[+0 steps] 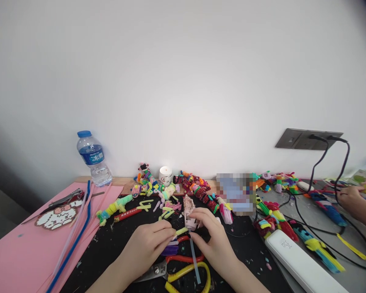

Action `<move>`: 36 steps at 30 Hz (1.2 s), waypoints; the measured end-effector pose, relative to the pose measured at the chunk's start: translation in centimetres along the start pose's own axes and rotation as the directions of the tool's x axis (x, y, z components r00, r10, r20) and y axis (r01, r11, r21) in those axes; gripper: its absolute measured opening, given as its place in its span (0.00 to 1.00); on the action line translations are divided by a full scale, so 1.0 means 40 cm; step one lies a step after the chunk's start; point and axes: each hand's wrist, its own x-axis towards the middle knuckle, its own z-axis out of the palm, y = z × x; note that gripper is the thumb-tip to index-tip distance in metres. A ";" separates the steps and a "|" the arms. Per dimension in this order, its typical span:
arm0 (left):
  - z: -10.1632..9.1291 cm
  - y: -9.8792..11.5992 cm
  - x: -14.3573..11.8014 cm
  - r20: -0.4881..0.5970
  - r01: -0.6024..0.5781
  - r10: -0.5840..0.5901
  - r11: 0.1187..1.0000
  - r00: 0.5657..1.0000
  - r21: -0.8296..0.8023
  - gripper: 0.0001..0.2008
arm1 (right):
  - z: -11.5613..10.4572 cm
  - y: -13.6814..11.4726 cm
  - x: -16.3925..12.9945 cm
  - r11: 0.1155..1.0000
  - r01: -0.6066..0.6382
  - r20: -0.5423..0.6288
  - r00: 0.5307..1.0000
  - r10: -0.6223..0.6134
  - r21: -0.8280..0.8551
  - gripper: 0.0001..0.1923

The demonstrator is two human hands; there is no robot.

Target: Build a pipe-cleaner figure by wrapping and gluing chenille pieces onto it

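My left hand [151, 242] pinches a short pale yellow piece of pipe cleaner [180, 232] between thumb and fingers. Beside it, my right hand [212, 234] curls round the rear of a pale pink hot glue gun [188, 205], which lies pointing away from me. A translucent glue stick [195, 260] sticks out of its back towards me. Purple pipe cleaner pieces [170, 249] lie beneath my hands. Closer to me are red-handled scissors [183, 259] and a yellow-handled tool [187, 276], partly covered by my left wrist.
A water bottle [93, 158] stands left on pink sheets [15, 248], with long pipe cleaners [73, 248] there. Pipe cleaner figures [201, 195] and a paper cup [165, 176] line the wall. Rightward are a white power bank [301, 260], black cables [308, 224] and another person's hand [352, 199].
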 end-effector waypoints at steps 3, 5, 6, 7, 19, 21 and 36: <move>-0.002 0.000 0.002 0.003 0.009 -0.009 1.000 1.000 -0.017 0.11 | -0.002 0.001 0.002 1.000 -0.004 -0.038 0.999 0.004 0.017 0.10; -0.003 0.002 0.002 0.006 0.016 -0.016 1.000 1.000 -0.026 0.11 | -0.001 0.003 0.001 0.999 -0.002 -0.051 0.999 0.004 0.039 0.09; -0.003 0.003 0.003 0.008 0.019 -0.019 0.999 1.000 -0.031 0.11 | 0.000 0.003 -0.001 0.999 0.000 -0.052 0.999 0.002 0.051 0.09; -0.004 0.004 0.003 0.010 0.021 -0.021 0.999 1.000 -0.035 0.11 | 0.000 0.004 -0.002 0.998 -0.002 -0.044 0.999 0.004 0.061 0.10; -0.003 0.006 0.005 -0.025 0.000 -0.001 0.999 1.000 -0.052 0.11 | -0.003 0.006 -0.008 0.999 -0.032 -0.081 0.996 0.029 -0.029 0.13; -0.002 0.006 0.004 -0.032 0.004 -0.006 0.998 0.999 -0.055 0.11 | -0.002 0.008 -0.009 0.996 -0.055 -0.105 0.993 0.048 -0.064 0.13; -0.001 0.007 0.003 -0.044 0.024 -0.029 0.995 0.999 -0.098 0.10 | -0.003 0.024 -0.006 0.990 -0.099 -0.109 0.990 0.088 -0.105 0.11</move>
